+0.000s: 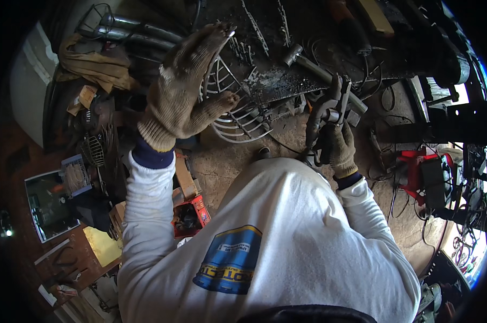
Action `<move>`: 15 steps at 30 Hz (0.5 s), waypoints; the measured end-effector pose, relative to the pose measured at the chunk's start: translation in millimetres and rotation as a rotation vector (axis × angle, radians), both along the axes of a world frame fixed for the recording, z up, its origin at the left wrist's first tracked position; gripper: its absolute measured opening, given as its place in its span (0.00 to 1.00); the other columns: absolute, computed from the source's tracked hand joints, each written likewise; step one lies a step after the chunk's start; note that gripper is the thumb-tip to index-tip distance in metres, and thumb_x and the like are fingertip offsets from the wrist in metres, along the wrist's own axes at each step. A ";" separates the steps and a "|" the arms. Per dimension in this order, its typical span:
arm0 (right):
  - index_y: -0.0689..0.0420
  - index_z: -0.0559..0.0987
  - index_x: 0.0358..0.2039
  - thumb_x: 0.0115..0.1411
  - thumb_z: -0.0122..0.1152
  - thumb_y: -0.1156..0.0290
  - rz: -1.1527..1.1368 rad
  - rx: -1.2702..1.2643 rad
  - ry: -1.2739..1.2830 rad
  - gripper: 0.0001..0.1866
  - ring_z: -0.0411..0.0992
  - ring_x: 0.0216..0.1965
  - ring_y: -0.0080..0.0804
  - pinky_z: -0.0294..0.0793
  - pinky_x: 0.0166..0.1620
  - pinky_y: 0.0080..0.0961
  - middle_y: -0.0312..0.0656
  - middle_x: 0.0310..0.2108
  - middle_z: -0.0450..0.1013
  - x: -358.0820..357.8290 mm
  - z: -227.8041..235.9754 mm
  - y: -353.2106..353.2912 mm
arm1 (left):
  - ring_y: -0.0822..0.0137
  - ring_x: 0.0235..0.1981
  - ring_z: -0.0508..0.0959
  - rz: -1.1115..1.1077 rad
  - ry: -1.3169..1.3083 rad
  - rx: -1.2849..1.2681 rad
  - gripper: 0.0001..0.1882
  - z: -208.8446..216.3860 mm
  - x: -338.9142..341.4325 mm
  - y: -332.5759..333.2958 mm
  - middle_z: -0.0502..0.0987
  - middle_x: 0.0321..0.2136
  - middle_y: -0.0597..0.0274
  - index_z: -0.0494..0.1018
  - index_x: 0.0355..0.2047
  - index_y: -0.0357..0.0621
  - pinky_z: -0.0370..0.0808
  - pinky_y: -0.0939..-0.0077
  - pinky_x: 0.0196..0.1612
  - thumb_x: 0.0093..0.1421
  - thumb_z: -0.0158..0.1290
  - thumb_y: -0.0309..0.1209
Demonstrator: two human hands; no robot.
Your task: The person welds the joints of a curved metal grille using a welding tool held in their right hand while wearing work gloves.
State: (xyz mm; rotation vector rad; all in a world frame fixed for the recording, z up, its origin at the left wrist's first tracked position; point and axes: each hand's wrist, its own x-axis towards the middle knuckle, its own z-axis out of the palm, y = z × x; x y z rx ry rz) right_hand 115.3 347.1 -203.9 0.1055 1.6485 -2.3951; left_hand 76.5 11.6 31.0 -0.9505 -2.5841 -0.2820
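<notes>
My left hand [181, 91], in a brown knit glove, is open, its fingers stretched toward the bench and its thumb apart. Beside and partly behind it is a curved wire grille [243, 126] at the bench's near edge; whether the palm touches its rim is hidden. A small bright white spot shows at the fingertips. Gloved too, my right hand [340, 148] is closed round the near end of a dark metal clamp-like tool [325, 105], whose jaws point away from me. Just beyond lies a hammer [316, 69] on the bench, its handle passing behind the tool.
The dark workbench [276, 81] carries thin metal rods and an angle grinder [351, 24]. Metal tubes [138, 32] and a brown cloth [95, 62] lie to the left. A red box [200, 210] stands by my left arm. Cables cross the floor at right near a red object [413, 172].
</notes>
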 end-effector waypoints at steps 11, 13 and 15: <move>0.58 0.73 0.53 0.67 0.59 0.47 0.019 -0.004 0.030 0.27 0.72 0.23 0.19 0.71 0.26 0.18 0.33 0.28 0.74 -5.1 10.7 0.9 | 0.55 0.63 0.71 -0.234 0.064 0.097 0.33 -13.9 -27.8 1.5 0.73 0.59 0.51 0.70 0.61 0.47 0.73 0.60 0.60 0.63 0.56 0.53; 0.58 0.73 0.53 0.67 0.59 0.47 0.016 -0.020 0.031 0.27 0.72 0.23 0.20 0.71 0.25 0.18 0.34 0.28 0.74 -5.2 13.7 -0.1 | 0.56 0.58 0.75 -0.214 0.095 -0.020 0.29 -9.7 -26.4 -3.3 0.74 0.57 0.52 0.74 0.56 0.46 0.75 0.59 0.57 0.62 0.58 0.52; 0.58 0.72 0.53 0.66 0.59 0.47 0.007 -0.034 0.032 0.28 0.73 0.23 0.21 0.72 0.25 0.19 0.35 0.28 0.74 -4.5 16.1 -3.4 | 0.57 0.53 0.78 -0.128 0.141 -0.118 0.27 -2.2 -26.7 -9.4 0.75 0.56 0.52 0.77 0.51 0.46 0.76 0.59 0.55 0.60 0.58 0.53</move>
